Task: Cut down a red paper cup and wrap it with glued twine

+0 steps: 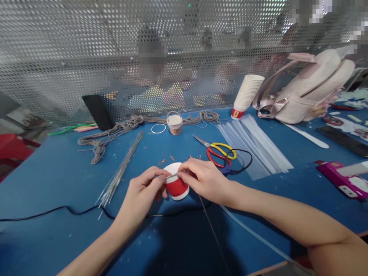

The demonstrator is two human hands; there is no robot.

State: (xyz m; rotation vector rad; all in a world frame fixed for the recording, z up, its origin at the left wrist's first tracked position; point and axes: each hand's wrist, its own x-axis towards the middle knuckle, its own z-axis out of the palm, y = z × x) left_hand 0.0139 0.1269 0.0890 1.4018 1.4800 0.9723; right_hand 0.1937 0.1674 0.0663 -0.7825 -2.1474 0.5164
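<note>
A small red paper cup (176,184) with a white rim stands on the blue table, tilted a little toward me. My left hand (145,189) grips its left side, thumb and fingers pinching at the rim. My right hand (202,178) pinches a thin clear strip at the rim's top, close to the left fingertips. A thin metal wire (211,226) and a clear strip (253,234) run from under my right hand toward the near table edge.
Around lie a bundle of wires (120,172), grey cord (115,130), a cord-wrapped cup (174,123), a white ring (158,128), scissors (218,150), clear strips (253,145), stacked cups (247,96), a pink bag (310,86), a phone (97,112), a pink glue gun (343,180), a black cable (51,212). A perforated screen stands behind.
</note>
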